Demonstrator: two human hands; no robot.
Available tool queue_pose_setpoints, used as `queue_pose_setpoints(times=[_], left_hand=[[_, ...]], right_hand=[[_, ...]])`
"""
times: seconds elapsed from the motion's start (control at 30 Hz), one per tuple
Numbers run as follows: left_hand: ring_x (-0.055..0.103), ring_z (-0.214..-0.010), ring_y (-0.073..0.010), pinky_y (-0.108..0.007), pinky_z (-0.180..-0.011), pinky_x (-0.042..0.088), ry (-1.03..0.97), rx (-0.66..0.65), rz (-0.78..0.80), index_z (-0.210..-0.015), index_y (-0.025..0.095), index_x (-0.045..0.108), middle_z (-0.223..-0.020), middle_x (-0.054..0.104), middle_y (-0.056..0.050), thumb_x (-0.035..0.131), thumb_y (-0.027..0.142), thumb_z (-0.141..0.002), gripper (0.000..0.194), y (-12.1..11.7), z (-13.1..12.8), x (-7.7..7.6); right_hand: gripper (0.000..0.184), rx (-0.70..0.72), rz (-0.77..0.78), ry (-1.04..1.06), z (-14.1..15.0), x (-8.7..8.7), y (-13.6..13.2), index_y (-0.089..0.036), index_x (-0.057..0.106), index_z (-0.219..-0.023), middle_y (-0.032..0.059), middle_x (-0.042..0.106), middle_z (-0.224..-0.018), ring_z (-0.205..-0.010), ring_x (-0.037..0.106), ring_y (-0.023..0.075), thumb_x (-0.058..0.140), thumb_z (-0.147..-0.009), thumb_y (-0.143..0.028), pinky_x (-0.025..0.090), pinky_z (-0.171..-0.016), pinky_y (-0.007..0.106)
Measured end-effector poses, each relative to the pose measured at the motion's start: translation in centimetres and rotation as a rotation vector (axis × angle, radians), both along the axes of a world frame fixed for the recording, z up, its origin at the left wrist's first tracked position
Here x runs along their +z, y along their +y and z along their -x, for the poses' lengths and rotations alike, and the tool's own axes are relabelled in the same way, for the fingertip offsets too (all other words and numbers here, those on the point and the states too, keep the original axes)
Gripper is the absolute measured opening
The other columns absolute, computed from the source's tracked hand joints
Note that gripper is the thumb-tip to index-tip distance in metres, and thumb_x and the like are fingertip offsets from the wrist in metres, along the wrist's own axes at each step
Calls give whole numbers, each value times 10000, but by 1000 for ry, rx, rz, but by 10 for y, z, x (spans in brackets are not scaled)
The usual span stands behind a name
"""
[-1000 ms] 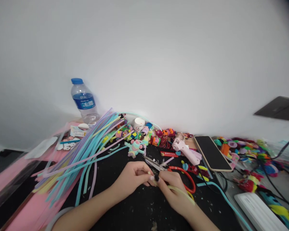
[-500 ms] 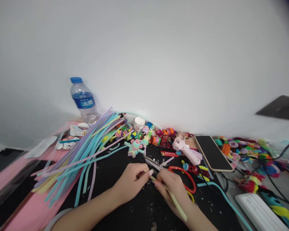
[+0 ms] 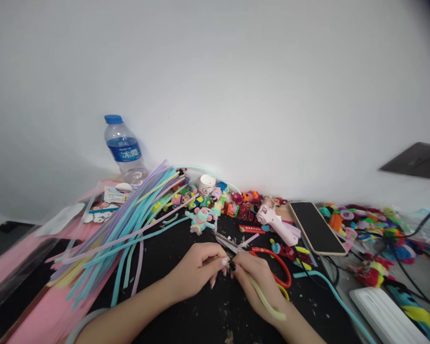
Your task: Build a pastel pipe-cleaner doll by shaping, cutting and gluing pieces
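Low over the black work surface, my left hand (image 3: 200,268) and my right hand (image 3: 257,282) meet, thumbs and fingertips pinched close together. Between them they grip a pale yellow pipe cleaner (image 3: 267,304), whose loose end trails back across my right hand toward the wrist. Its pinched end is hidden by my fingers. Just beyond the fingertips lie scissors (image 3: 278,263) with red and yellow handles, partly covered by my right hand. A pastel pipe-cleaner figure (image 3: 201,220) with pink ears stands behind my left hand.
A bundle of pastel pipe cleaners (image 3: 129,229) spreads at left, with a water bottle (image 3: 126,152) behind. Small figures line the wall around a white cup (image 3: 207,184). At right are a pink glue gun (image 3: 277,222), a phone (image 3: 317,228), cables and a white power bank (image 3: 385,315).
My hands drew slightly apart along the yellow pipe cleaner, then came back together at the fingertips. The pipe cleaner's loose end swung lower, then a little to the right.
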State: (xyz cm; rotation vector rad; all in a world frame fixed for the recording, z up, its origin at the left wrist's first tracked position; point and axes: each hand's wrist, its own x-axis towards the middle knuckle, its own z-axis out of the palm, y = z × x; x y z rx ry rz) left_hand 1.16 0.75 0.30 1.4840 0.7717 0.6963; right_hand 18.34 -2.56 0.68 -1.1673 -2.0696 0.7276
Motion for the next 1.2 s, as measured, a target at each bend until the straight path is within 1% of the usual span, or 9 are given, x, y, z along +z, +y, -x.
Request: queue_pose_setpoints(times=[0.2,0.33,0.5,0.73,0.87,1.0,1.1,1.17,1.2], left_hand=[[439,-431,-68,-192,-455,329,-131,-133,216,-642,113,588,-579,590,-13,552,387,-784,311,7,5,-2],[456,-440,-65,-183,-456,327,-158,-160,273,-638,110,598,-588,619,-24,588,384,-761,301,8,7,-3],[525,-455,-93,-183,-425,370,-214,-243,372,-602,112,583,-580,624,-33,621,420,-719,332,8,8,-1],[490,-403,-62,-179,-432,386,-154,-131,258,-623,92,629,-608,669,-51,629,354,-731,283,12,6,-2],[480,-386,-60,-177,-414,379,-166,-52,281,-566,106,590,-596,671,-41,694,296,-668,239,13,6,-4],[464,-383,-63,-184,-406,369,-205,-87,303,-551,123,547,-576,646,-29,681,288,-675,246,12,6,-4],[472,-408,-86,-209,-421,375,-139,-99,216,-576,131,547,-575,615,-26,644,317,-707,247,11,8,-2],[475,-462,-104,-225,-463,378,-15,-9,-14,-633,136,576,-579,578,-13,635,308,-719,201,11,12,1],[475,-510,-116,-236,-501,385,56,92,-190,-677,143,591,-602,555,-6,640,292,-717,162,11,14,3]], right_hand=[[356,-14,168,101,-4,1,-1,-171,501,-596,-46,404,-524,-497,400,92,381,-904,-304,293,-491,213],[399,-33,210,159,-4,1,-3,-163,529,-581,-44,398,-508,-481,387,93,392,-892,-373,273,-475,219],[453,15,264,216,-3,3,-5,-159,538,-567,-46,383,-492,-459,372,89,372,-887,-433,258,-458,219],[404,-80,248,240,-5,-5,0,-155,551,-562,-48,381,-485,-452,347,83,437,-868,-393,245,-454,217],[418,-81,280,314,-6,-10,1,-160,550,-556,-50,371,-470,-439,336,84,441,-856,-430,223,-437,222],[408,-57,389,435,-7,-15,0,-164,557,-555,-55,359,-441,-424,321,85,458,-847,-431,202,-425,225],[388,-70,419,479,-8,-17,0,-159,562,-553,-53,369,-444,-428,316,83,490,-834,-415,189,-425,227],[378,-139,392,515,-10,-17,2,-157,553,-545,-54,369,-457,-433,304,80,509,-826,-405,175,-424,227],[372,-184,375,538,-10,-18,3,-157,546,-545,-55,368,-461,-435,297,79,512,-827,-397,170,-425,227]])
